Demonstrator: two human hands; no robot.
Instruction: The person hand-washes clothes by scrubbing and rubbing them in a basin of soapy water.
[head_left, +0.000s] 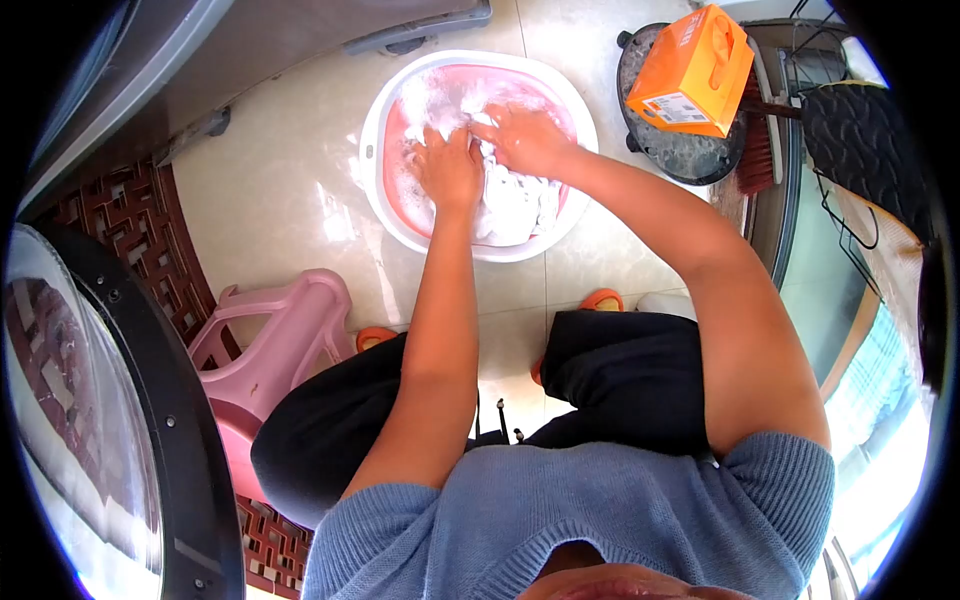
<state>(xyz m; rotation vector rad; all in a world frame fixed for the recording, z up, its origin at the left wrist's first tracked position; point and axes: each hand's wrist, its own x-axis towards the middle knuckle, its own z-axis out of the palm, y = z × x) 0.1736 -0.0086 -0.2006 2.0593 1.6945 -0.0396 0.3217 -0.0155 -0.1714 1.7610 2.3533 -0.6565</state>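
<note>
A white-rimmed basin (pixel 378 200), pink inside, stands on the tiled floor in front of me, with sudsy water in it. White wet cloth (pixel 515 208) lies in its middle and lower right part. My left hand (pixel 447 168) is in the basin at the cloth's left edge, fingers pointing away from me and partly spread. My right hand (pixel 522 138) reaches in from the right at the top of the cloth, its fingers pointing left toward my left hand. Foam hides some of the fingertips, and whether either hand pinches any cloth does not show.
Pink plastic stool (pixel 285 345) at the left, beside a round appliance door (pixel 170 420). Orange box (pixel 695 70) on a dark round lid (pixel 690 155) at the upper right, near a red-bristled brush (pixel 758 155). Grey appliance (pixel 240 50) at the upper left.
</note>
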